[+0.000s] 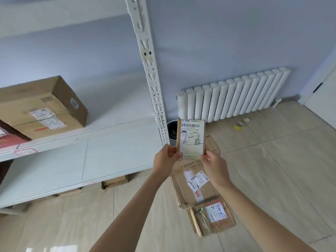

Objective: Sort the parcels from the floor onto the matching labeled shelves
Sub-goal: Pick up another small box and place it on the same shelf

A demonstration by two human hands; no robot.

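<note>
**Small parcel marked "2-2" being read before shelving; sorting only partly done**

A small flat parcel (190,138) is being held upright between both hands, in the air beside the shelf upright (152,84), with its label turned toward the camera. The left hand (164,158) is being kept clenched on the lower left corner, the right hand (214,165) on the lower right, so each grip is grasping the parcel.

One large box (43,108) is already being stored on the upper shelf (87,135), with a red item (9,140) cut off at the frame's left edge. The lower shelf (72,170) is being shown bare in its visible part. On the floor, at least two parcels are being left for sorting: a flattened long one (192,180) and a smaller taped one (212,217).

The shelf tags (26,152) are being rendered too blurred to read, so the matching shelf cannot be told. Boxes under the lowest shelf (114,181) are being mostly hidden.
</note>
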